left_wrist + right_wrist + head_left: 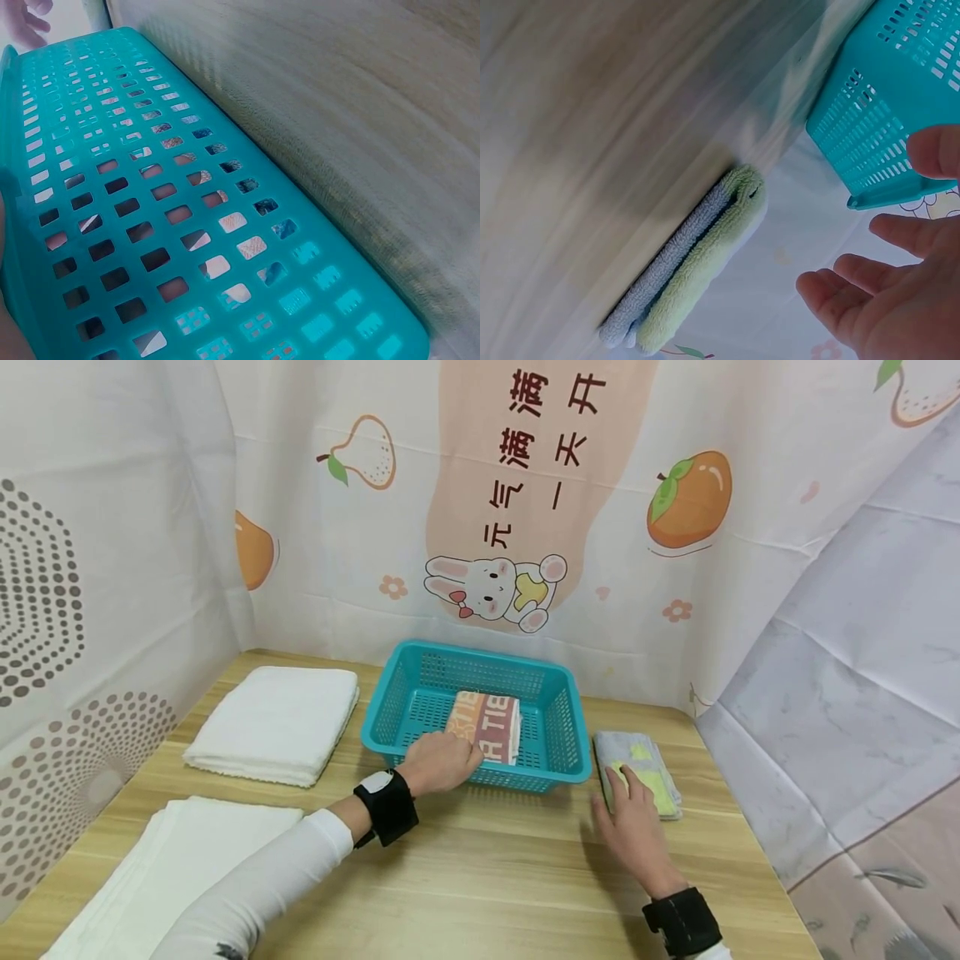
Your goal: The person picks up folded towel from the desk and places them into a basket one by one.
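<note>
From where I stand, the teal plastic basket (pixel 480 672) sits on the wood-grain counter (pixel 442 877), near the printed curtain (pixel 337 552). It is rectangular and shallow, pierced all over with small openings, with a smooth raised rim. Lying flat inside is a folded lettered towel (pixel 493 722), orange along one side and dark red along the other, its pale edge showing; "TIE" can be made out on it, with an "A" below on the red, and the rest is covered.

The person's left hand (pixel 438 762) is curled over the basket's near rim; I can't tell whether its fingertips also touch that towel. The right hand (pixel 633 827) is loosely spread and holds nothing, just beside a folded grey-and-yellow towel (pixel 651 764) to the basket's right. That one is plush, grey with yellow patches, its thick layers rounded at the fold.

Over on the left lie a fluffy folded white towel (pixel 277 722) and, nearer the person, a thinner folded white cloth (pixel 195 852). I see no brand I can read; the curtain carries dark red characters, 元气满满 and 一天开, above a sideways cartoon rabbit (pixel 491 589).
</note>
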{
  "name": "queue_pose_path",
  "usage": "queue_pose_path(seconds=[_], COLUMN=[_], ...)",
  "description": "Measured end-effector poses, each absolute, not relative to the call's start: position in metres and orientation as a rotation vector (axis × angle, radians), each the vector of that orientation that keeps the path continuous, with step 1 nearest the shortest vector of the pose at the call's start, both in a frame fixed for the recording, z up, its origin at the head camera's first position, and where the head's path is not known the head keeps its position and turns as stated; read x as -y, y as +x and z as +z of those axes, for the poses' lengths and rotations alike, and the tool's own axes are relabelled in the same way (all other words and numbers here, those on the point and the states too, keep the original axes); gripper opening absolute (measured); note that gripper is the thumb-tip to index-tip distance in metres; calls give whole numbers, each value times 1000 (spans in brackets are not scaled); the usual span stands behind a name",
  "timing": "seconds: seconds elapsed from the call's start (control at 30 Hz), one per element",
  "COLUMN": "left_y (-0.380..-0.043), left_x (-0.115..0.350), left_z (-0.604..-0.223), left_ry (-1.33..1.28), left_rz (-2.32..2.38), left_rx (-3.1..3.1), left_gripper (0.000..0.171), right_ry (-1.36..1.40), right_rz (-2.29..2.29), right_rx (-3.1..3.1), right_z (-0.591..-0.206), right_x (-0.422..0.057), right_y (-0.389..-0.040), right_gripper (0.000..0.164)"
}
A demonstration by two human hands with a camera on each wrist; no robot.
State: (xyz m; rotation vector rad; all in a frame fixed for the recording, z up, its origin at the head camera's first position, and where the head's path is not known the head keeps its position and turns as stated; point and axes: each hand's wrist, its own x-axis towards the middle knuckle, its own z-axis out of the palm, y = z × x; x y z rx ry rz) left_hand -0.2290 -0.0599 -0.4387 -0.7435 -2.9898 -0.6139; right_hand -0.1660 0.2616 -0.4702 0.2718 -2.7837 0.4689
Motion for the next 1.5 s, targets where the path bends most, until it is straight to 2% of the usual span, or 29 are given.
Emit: queue_pose_path(seconds=[1.13, 1.5], left_y=[-231, -231], left_x=[60, 61], left_z=[-439, -440], left_ry=[-737, -761], left_rz=[-636, -612], left_rx=[2991, 2987], left_gripper=[56, 56], right_ry=[253, 169], right_rz=[445, 497], right_rx=[2808, 2891], right_z=[-475, -474], right_x=[-284, -288], right_y=[-180, -181], right_gripper=[52, 54])
